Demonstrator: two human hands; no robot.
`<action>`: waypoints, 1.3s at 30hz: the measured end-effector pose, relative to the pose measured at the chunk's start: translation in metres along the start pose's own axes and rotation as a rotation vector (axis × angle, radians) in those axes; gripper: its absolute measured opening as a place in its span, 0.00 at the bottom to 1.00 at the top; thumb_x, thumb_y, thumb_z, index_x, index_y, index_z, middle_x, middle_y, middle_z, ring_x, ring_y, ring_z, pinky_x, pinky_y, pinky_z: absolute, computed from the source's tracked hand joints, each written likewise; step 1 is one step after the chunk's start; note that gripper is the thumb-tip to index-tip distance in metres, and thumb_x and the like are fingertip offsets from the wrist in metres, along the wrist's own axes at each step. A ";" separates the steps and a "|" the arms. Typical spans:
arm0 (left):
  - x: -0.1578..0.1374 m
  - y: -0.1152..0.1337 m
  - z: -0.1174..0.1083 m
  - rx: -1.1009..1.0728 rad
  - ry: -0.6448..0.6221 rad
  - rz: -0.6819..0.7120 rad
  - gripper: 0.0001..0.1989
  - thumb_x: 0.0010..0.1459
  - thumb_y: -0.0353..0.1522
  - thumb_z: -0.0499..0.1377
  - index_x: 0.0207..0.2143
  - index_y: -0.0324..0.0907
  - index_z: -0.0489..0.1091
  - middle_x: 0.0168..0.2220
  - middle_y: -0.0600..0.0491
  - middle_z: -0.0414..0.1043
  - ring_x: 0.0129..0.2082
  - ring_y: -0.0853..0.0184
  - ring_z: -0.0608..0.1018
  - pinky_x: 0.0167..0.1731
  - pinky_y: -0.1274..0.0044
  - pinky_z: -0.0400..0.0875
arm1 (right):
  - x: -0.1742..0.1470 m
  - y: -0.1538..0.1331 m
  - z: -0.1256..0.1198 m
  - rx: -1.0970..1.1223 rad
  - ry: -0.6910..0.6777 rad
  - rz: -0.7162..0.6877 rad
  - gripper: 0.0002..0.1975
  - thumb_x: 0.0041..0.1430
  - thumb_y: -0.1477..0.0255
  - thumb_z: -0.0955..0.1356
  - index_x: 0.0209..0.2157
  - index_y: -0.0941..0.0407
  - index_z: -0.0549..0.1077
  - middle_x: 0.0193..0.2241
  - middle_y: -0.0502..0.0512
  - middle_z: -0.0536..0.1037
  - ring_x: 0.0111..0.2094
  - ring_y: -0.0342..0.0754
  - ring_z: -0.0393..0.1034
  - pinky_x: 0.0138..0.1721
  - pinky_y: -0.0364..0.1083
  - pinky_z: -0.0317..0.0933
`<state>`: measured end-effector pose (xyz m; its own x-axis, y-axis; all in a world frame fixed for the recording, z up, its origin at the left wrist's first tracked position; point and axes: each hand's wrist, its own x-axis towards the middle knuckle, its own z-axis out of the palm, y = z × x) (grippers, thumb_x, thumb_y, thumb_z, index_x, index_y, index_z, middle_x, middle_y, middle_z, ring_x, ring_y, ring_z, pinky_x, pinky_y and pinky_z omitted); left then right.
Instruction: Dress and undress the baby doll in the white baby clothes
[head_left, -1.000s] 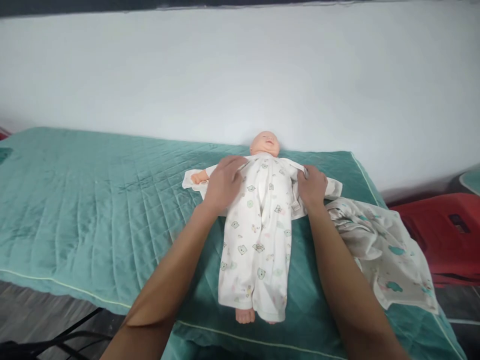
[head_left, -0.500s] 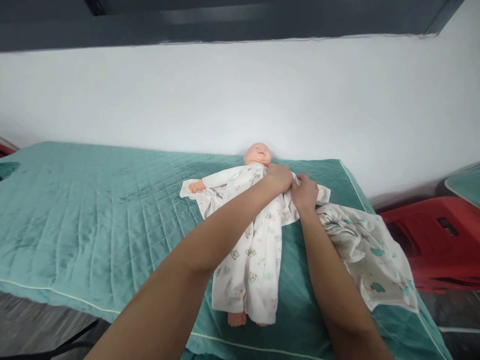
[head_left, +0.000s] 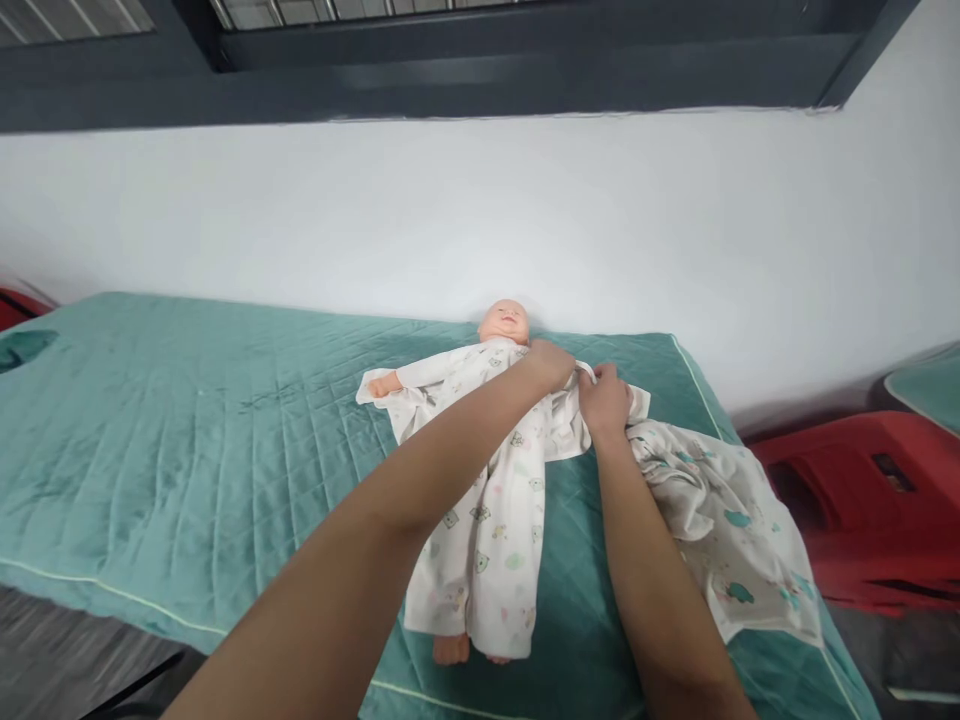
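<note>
A baby doll [head_left: 504,320] lies on its back, head toward the wall, in white printed clothes [head_left: 495,560]. Its bare hand and feet show on the near and left sides. At the doll's shoulder on the right side, my left hand [head_left: 553,366] is closed on the sleeve. My right hand [head_left: 605,402] pinches the same sleeve farther out. A short strip of white cloth [head_left: 586,371] runs between the two hands. The doll's arm on this side is hidden by my hands and the cloth.
A green quilted mat [head_left: 187,440] covers the bed. Beside my right forearm lies a crumpled white printed cloth [head_left: 750,540]. A red plastic stool [head_left: 862,500] stands off the right edge. Behind is a white wall [head_left: 375,220] under a dark window frame [head_left: 487,85].
My hands have moved slightly apart, and more white cloth shows between them. The head view has tilted up a little, bringing window bars into sight. The doll lies as before.
</note>
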<state>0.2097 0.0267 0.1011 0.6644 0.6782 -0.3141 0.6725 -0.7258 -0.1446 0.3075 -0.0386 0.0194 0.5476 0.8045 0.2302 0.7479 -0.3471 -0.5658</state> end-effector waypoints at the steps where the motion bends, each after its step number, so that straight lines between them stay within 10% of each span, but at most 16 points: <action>1: 0.004 0.002 0.002 -0.003 -0.003 0.019 0.21 0.56 0.28 0.61 0.53 0.38 0.74 0.54 0.39 0.76 0.53 0.49 0.78 0.51 0.61 0.73 | 0.000 0.000 0.001 0.000 -0.006 0.000 0.13 0.65 0.66 0.63 0.44 0.59 0.72 0.38 0.67 0.81 0.45 0.60 0.73 0.55 0.54 0.54; 24: -0.038 -0.043 -0.015 0.067 0.156 -0.051 0.24 0.56 0.27 0.60 0.56 0.37 0.68 0.51 0.38 0.76 0.49 0.52 0.79 0.45 0.67 0.72 | 0.011 0.026 0.004 0.346 0.054 0.094 0.09 0.60 0.65 0.62 0.40 0.55 0.67 0.37 0.61 0.76 0.38 0.55 0.68 0.43 0.51 0.59; 39: -0.037 -0.038 0.004 -0.003 0.164 0.027 0.22 0.60 0.34 0.59 0.55 0.37 0.67 0.51 0.39 0.75 0.48 0.51 0.79 0.43 0.67 0.72 | 0.034 0.039 0.009 1.086 0.087 0.143 0.11 0.40 0.70 0.69 0.31 0.55 0.71 0.33 0.56 0.81 0.37 0.51 0.77 0.41 0.51 0.71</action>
<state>0.1583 0.0285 0.1149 0.7265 0.6681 -0.1608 0.6544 -0.7440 -0.1349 0.3514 -0.0202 -0.0019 0.6591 0.7393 0.1379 -0.0301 0.2092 -0.9774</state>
